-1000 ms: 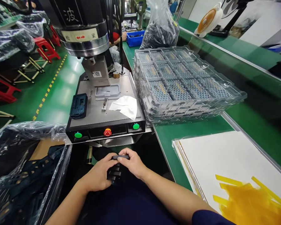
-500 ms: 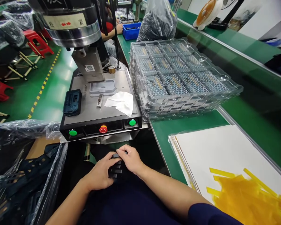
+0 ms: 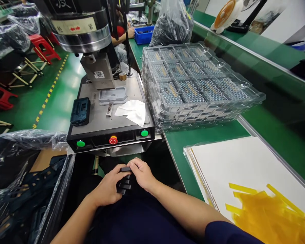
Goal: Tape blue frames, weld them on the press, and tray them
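Low in front of my body, my left hand (image 3: 108, 185) is closed around several small black rectangular parts (image 3: 125, 186) that fan out toward the right. One black piece (image 3: 126, 169) lies across the top, between my left thumb and fingers. The fingers of my right hand (image 3: 142, 173) pinch the right end of that piece. Beyond my hands stands a press machine (image 3: 109, 127) with two green buttons, a red stop button and a grey fixture (image 3: 113, 95) on its plate. A dark plastic housing (image 3: 80, 111) and a white cloth (image 3: 132, 111) rest on the plate.
Clear trays (image 3: 198, 78) are stacked on the green bench. White sheets (image 3: 223, 159) with yellow strips (image 3: 264, 210) lie at the right. A plastic-lined bin (image 3: 68, 169) of dark parts stands left. Behind the press, a person's hand (image 3: 131, 33) is near a blue bin (image 3: 143, 35).
The top black piece shows more of its length between my hands. My fingers have shifted slightly, and the whole view has moved a little.
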`<action>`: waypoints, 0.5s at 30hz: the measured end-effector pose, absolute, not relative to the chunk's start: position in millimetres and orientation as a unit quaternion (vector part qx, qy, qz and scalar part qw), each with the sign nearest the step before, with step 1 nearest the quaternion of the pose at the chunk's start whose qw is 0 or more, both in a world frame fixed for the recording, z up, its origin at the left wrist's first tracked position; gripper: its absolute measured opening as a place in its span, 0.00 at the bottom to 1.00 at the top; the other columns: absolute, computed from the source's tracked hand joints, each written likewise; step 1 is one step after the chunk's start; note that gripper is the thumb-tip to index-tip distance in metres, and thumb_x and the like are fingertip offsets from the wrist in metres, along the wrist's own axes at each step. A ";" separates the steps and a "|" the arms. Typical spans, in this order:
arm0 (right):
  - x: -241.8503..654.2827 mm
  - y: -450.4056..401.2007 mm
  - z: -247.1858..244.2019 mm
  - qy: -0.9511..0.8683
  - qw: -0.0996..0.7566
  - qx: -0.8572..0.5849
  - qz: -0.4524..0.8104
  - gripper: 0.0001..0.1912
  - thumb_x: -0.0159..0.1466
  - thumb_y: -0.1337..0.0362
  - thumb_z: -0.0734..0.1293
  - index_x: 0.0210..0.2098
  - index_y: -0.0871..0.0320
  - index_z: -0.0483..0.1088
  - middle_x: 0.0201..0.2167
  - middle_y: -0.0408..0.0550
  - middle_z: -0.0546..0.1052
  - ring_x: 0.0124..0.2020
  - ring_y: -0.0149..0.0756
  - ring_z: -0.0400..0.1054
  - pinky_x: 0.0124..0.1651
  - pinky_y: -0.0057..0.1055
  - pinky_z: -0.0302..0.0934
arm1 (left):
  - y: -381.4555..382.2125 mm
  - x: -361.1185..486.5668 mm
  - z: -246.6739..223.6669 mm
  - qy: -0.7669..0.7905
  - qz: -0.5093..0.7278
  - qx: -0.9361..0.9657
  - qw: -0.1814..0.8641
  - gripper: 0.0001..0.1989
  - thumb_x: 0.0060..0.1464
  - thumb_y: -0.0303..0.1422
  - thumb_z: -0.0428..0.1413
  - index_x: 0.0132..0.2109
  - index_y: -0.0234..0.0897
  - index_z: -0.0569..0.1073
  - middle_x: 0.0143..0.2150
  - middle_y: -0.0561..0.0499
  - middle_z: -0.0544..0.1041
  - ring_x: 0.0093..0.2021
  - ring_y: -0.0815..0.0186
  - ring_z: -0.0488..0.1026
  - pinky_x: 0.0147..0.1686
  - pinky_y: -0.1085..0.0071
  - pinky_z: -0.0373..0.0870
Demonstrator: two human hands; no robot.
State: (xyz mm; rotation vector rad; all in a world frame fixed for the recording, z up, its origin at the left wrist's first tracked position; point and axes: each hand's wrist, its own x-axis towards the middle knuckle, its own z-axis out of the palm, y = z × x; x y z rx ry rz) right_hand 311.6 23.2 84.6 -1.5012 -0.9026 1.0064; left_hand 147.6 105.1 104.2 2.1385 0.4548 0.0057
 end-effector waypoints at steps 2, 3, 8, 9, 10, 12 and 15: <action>311.7 22.7 84.6 -0.383 0.537 -0.622 0.422 0.14 0.67 0.59 0.59 0.29 0.57 0.71 0.31 0.45 0.72 0.36 0.33 0.67 0.42 0.31 0.60 | 104.9 147.4 103.8 0.184 0.006 0.872 0.453 0.39 0.35 0.17 0.52 0.57 0.48 0.66 0.61 0.49 0.60 0.61 0.60 0.62 0.62 0.64 0.60; 311.8 22.5 84.5 -0.384 0.539 -0.620 0.422 0.14 0.67 0.59 0.59 0.29 0.57 0.71 0.31 0.45 0.72 0.35 0.33 0.67 0.42 0.31 0.60 | 104.7 147.3 103.7 0.183 0.009 0.874 0.451 0.38 0.36 0.17 0.52 0.57 0.48 0.66 0.61 0.49 0.60 0.61 0.60 0.63 0.62 0.64 0.60; 312.0 22.2 83.2 -0.383 0.543 -0.614 0.426 0.14 0.67 0.59 0.59 0.30 0.57 0.72 0.31 0.45 0.72 0.35 0.32 0.67 0.43 0.31 0.60 | 103.4 146.9 103.6 0.183 0.015 0.876 0.446 0.38 0.36 0.18 0.53 0.57 0.47 0.66 0.61 0.48 0.60 0.60 0.59 0.63 0.61 0.63 0.62; 312.0 22.2 83.2 -0.382 0.544 -0.613 0.428 0.14 0.67 0.59 0.59 0.30 0.57 0.72 0.31 0.45 0.72 0.36 0.32 0.67 0.43 0.31 0.60 | 103.2 146.8 103.6 0.183 0.015 0.876 0.447 0.39 0.35 0.18 0.53 0.57 0.47 0.67 0.61 0.48 0.60 0.60 0.58 0.63 0.61 0.63 0.62; 312.0 22.2 83.3 -0.380 0.545 -0.612 0.429 0.14 0.66 0.60 0.59 0.30 0.57 0.72 0.31 0.45 0.72 0.36 0.33 0.67 0.43 0.31 0.60 | 103.1 146.7 103.6 0.183 0.017 0.875 0.449 0.39 0.35 0.18 0.53 0.57 0.46 0.67 0.61 0.47 0.60 0.60 0.58 0.63 0.61 0.62 0.61; 312.0 22.2 84.0 -0.375 0.547 -0.611 0.432 0.13 0.66 0.60 0.60 0.30 0.57 0.72 0.32 0.45 0.72 0.36 0.33 0.67 0.43 0.31 0.61 | 103.2 146.8 103.6 0.182 0.019 0.870 0.457 0.38 0.36 0.18 0.53 0.57 0.46 0.67 0.61 0.47 0.61 0.60 0.57 0.63 0.61 0.61 0.61; 311.8 22.7 85.4 -0.362 0.546 -0.614 0.440 0.12 0.65 0.61 0.61 0.30 0.57 0.73 0.32 0.45 0.73 0.36 0.33 0.67 0.44 0.32 0.61 | 103.7 147.0 103.6 0.185 0.018 0.860 0.475 0.37 0.38 0.19 0.54 0.57 0.46 0.67 0.60 0.47 0.61 0.60 0.58 0.63 0.61 0.61 0.62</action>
